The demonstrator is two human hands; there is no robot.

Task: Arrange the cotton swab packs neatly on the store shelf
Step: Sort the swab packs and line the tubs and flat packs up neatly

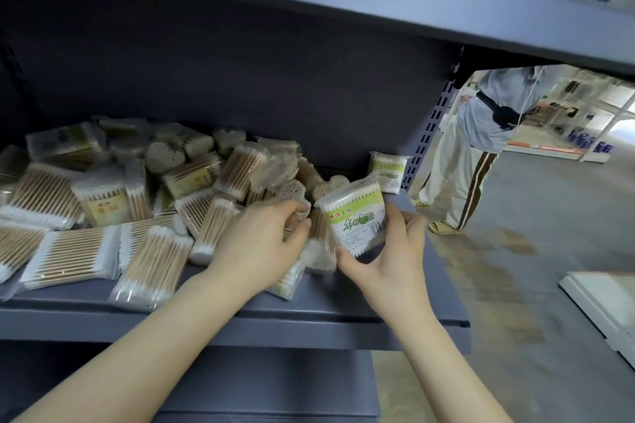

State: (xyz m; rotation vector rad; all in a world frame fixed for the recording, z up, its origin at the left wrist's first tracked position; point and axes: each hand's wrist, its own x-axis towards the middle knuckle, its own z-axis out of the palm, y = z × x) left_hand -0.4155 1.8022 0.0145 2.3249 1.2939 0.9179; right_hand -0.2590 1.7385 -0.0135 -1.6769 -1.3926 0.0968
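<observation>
Both hands reach over the front lip of the grey shelf (343,314), close together but not touching. At about 4 o'clock from the frame's centre, the right hand (388,257) holds a green-labelled pack of cotton swabs (357,220): the thumb hooks round the pack's lower left corner and the fingers curl up along its right edge, so the pack stands nearly upright, tilted a little to the left, its printed face toward the camera. The left hand (261,237) lies just beside it at 9 o'clock of that pack, palm down, fingers curled into the heap of packs (144,209) and closed on a pack (292,215) there; most of that pack is hidden under the hand.

That heap spreads from the left hand toward 9 and 10 o'clock across the shelf floor, a jumble of clear bags of wooden-stemmed swabs lying flat, tilted and on end, some showing round white tips, some overlapping. One flat pack (151,266) lies at the shelf's front edge, at 8 o'clock from the left hand.

At 1 o'clock from the held pack, a second green-labelled pack (390,171) stands upright against the shelf's back right corner, apart from the hands.

Beyond the perforated upright (431,134), at 3 o'clock, another person (481,134) in pale trousers stands on the concrete floor (536,216).
</observation>
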